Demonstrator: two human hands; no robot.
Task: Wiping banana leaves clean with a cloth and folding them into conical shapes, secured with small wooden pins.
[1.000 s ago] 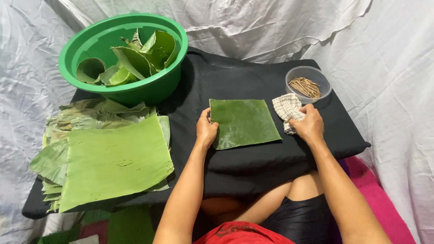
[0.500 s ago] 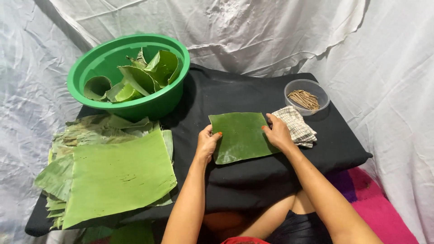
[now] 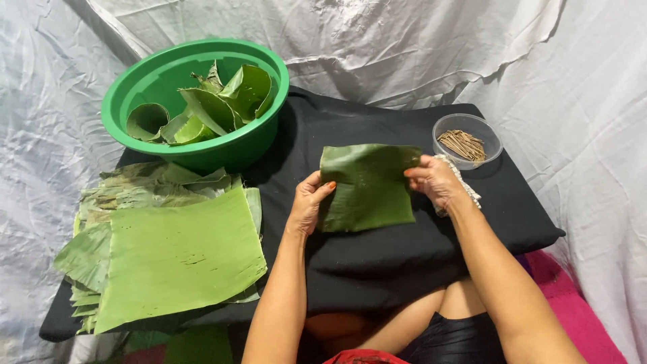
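Two-handed grip on leaf piece (image 3: 367, 185)

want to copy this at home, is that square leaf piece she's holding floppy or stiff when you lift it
Probably floppy but not limp: the leaf piece, held at both side edges by the left hand and right hand, bows slightly rather than staying flat. It looks thin and light, since only the fingers pinch it. It may split along its fine ribs, as ragged edges show in the leaf stack.
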